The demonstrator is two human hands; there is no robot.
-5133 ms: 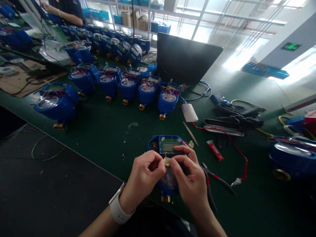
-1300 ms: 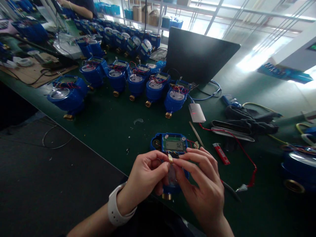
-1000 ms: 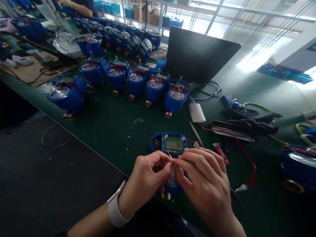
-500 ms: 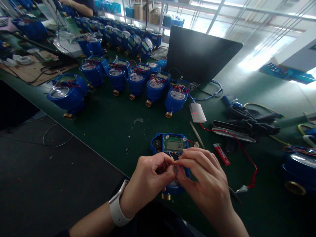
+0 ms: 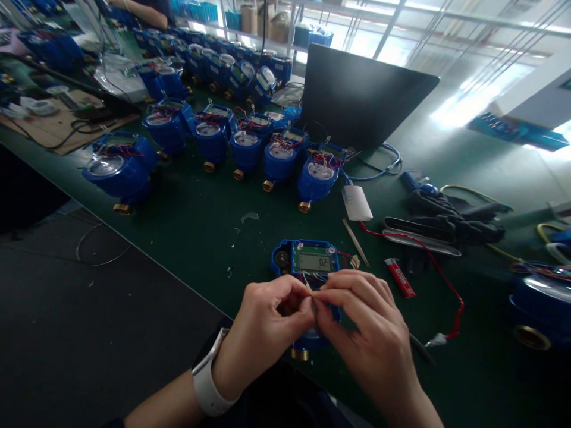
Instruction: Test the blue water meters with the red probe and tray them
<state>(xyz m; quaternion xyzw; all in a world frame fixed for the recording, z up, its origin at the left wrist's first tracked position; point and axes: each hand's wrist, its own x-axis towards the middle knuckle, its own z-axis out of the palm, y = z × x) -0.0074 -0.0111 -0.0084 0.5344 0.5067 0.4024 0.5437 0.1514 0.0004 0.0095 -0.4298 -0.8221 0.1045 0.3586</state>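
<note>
My left hand [image 5: 273,318], with a white watch band on its wrist, pinches a small pale wire connector [image 5: 308,289] between thumb and forefinger. From the other side my right hand [image 5: 371,318] closes its thumb and fingertips on the same connector. Both hands are over a blue water meter [image 5: 297,250] with an opened electronics box. Its LCD screen [image 5: 314,262] shows digits, and thin wires run from below the board toward my fingers. My hands hide most of the round dial; a brass fitting [image 5: 299,355] shows underneath. Red wires with a loose pale plug [image 5: 354,261] stick out at the right.
A row of blue meters [image 5: 245,148] stands beyond, with a laptop [image 5: 368,95] behind. To the right lie a white box [image 5: 357,203] with a red cable, a thin stick [image 5: 355,242], a red packet [image 5: 400,277] and dark cloth [image 5: 455,217]. A co-worker's arm [image 5: 143,13] shows at far left.
Both hands and the meter have shifted very slightly left in view. The pinch on the connector stays the same.
</note>
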